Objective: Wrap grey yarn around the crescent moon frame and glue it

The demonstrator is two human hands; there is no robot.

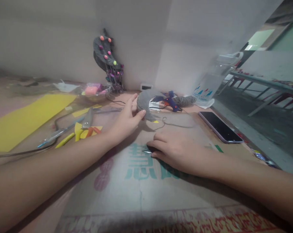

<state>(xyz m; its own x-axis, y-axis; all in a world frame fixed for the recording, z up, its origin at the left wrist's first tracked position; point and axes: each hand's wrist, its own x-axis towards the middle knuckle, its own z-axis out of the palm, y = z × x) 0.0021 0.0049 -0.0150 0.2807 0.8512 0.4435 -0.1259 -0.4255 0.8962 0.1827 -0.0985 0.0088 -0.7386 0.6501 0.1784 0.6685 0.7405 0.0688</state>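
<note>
My left hand [126, 119] reaches forward over a flattened cardboard sheet [141, 187], its fingers stretched out and its thumb touching the edge of a grey crescent-shaped felt piece [145, 102]. My right hand [175, 150] rests on the cardboard nearer to me, fingers curled over a small pointed metal tool [146, 151] whose tip sticks out to the left. A thin wire [170, 124] lies on the cardboard between the two hands.
A blue glue gun [170, 101] lies behind the felt. A phone [219, 126] lies at right. Yellow sheet [22, 119], pliers [88, 119] and yellow and orange scraps [84, 132] lie at left. A decorated grey felt ornament [107, 60] leans on the wall. A clear jug [214, 81] stands at back right.
</note>
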